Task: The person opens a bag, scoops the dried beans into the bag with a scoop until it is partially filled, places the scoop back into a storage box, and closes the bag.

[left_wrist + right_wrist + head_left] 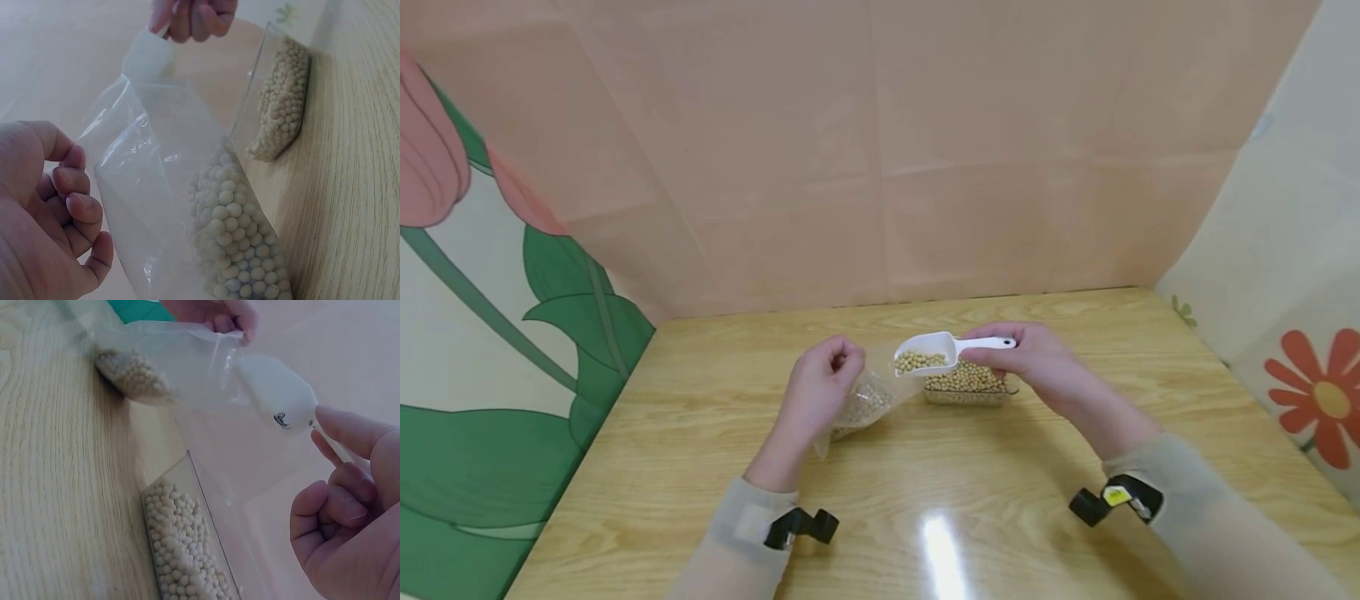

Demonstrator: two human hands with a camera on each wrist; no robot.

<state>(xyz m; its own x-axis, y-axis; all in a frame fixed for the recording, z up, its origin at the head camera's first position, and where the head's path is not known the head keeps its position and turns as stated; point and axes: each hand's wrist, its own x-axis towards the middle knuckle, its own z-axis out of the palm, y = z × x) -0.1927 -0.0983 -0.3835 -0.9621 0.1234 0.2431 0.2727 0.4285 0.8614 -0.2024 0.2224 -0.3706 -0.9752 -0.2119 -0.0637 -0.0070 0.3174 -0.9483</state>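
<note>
A white plastic scoop [946, 343], loaded with round yellowish beans [917, 362], is pinched by the right hand [1037, 362] at the mouth of a clear plastic bag [867, 402], whose rim is pinched by the left hand [822, 382].

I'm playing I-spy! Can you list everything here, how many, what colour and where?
Wood-grain table: one, light brown, in the middle
Box-shaped container: one, see-through, on the table
Plastic bag: one, see-through, on the table, left of the container
Scoop: one, white, at the bag's opening
Soybeans: too many to count, pale yellow, in scoop, bag and container
Backdrop sheet: one, pinkish tan, behind the table
Tulip mural: one, pink and green, far left
Flower picture: one, red with yellow centre, far right
Leaf picture: one, green, near the table's far right corner
Sleeves: two, beige, bottom of the head view
Wrist cameras: two, black, one on each sleeve
Left hand: one, holding the bag's upper edge
Right hand: one, gripping the scoop's handle
</note>
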